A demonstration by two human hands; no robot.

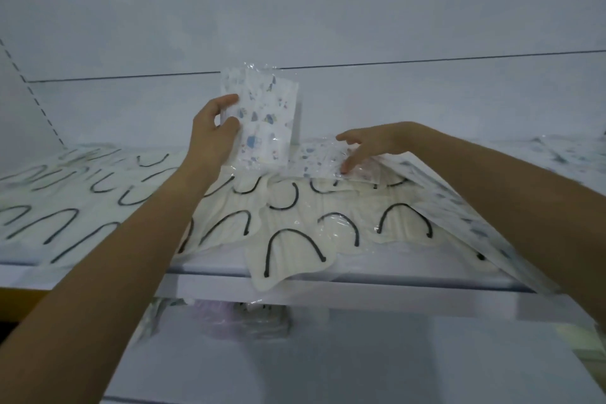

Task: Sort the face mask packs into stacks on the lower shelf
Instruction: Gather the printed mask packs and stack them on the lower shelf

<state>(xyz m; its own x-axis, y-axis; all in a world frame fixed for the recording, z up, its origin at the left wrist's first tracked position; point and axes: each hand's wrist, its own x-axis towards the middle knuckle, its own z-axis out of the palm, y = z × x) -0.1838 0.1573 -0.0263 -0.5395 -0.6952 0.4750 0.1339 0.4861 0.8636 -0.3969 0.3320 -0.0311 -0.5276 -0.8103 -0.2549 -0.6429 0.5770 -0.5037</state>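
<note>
So the left hand (211,131) is holding one printed mask pack (265,121) upright above the middle of the upper shelf (393,279), toward its back edge. Thumb and fingers (229,98) are clamped on the pack's left edge.

The right hand (370,144) is just beside it. Its fingers are spread and pretty much straight, and one fingertip is pressing down on a second printed pack (314,161) lying flat on the shelf. It isn't gripping that one, just touching the plastic.

The rest of the upper shelf is covered in cream masks with black ear loops (295,249), spread from the left end to the right. One of them hangs over the front edge near the middle. More printed packs (557,154) sit toward the right end at the back, kinda blurry.

On the lower shelf (295,364) there are a few packs (249,318) tucked in under the upper shelf's front edge, but it's too dark and blurry there to tell what kind they are.
</note>
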